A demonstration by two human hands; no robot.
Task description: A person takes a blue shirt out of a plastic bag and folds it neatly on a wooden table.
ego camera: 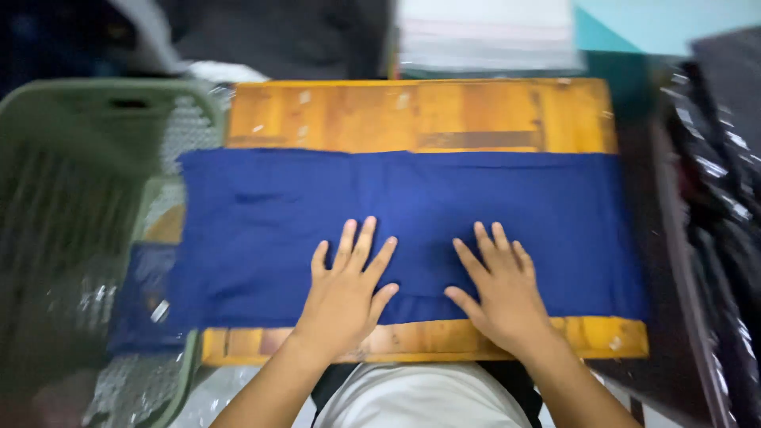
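A dark blue cloth is laid flat across the wooden worktop, spanning it from the left edge to the right edge. The far strip of the worktop is left uncovered, as is a narrow strip along the near edge. At the left edge the cloth overhangs slightly, towards a green plastic basket placed beside the worktop.

The left hand is pressed palm down on the cloth, near the near edge, left of centre. Its fingers are extended and spread apart; nothing is gripped. The right hand is pressed palm down on the cloth just beside it, right of centre, likewise with fingers extended and spread, and nothing is clamped. The heels of both hands are located at the near hem of the cloth.

A stack of pale folded material is seen beyond the far edge, blurred.
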